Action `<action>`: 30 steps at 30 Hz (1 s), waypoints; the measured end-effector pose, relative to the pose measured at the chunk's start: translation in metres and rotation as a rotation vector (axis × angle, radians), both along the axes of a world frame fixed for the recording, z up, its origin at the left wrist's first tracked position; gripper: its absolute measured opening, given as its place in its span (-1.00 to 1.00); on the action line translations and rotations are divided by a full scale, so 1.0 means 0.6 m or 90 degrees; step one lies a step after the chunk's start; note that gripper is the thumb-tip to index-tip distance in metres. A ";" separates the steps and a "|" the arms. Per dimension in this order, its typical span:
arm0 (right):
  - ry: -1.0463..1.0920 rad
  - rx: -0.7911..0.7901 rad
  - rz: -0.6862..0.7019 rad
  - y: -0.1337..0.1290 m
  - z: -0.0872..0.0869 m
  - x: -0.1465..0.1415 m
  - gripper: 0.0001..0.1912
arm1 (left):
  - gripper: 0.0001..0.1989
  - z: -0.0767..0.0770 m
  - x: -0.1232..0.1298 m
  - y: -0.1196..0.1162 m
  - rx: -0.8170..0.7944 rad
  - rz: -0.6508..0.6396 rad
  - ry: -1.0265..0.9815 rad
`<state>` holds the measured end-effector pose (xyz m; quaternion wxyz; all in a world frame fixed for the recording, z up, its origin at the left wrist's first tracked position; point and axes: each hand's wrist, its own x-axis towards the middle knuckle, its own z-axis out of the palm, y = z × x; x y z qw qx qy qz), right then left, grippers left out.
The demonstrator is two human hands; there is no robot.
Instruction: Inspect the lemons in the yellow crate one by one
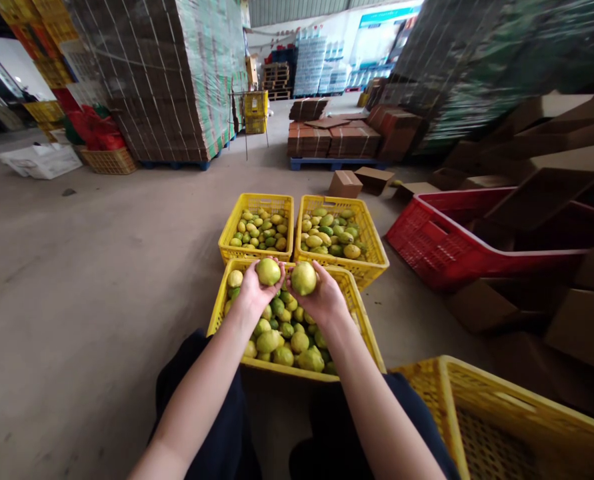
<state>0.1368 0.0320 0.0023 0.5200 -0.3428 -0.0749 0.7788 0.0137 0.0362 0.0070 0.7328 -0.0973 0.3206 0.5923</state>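
My left hand (pixel 257 292) is closed around a yellow-green lemon (pixel 268 271), palm turned up. Close beside it, my right hand (pixel 325 299) cups a second lemon (pixel 303 278) of a similar colour. Both are held above the near yellow crate (pixel 365 320), which holds many green and yellow lemons (pixel 283 355). My hands and forearms hide part of that fruit. Just beyond stand two more yellow crates, a left one (pixel 231 245) with small yellow and green fruit and a right one (pixel 371 267) with larger fruit.
A yellow crate (pixel 444 400) stands at my right knee. Further right, a red crate (pixel 421 250) sits among loose cardboard boxes (pixel 591 327). Ahead lie two small boxes (pixel 345 185) and a blue pallet (pixel 337 162) of flat cardboard. Tall wrapped stacks (pixel 141 80) rise on both sides.
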 end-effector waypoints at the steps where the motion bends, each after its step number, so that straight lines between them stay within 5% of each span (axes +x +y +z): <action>1: 0.005 0.000 -0.013 0.000 0.001 -0.001 -0.83 | -0.78 -0.001 0.000 0.000 -0.006 0.003 0.003; 30: 0.034 -0.089 -0.031 -0.003 0.007 -0.009 -0.75 | -0.68 -0.013 0.001 0.003 -0.002 0.026 0.027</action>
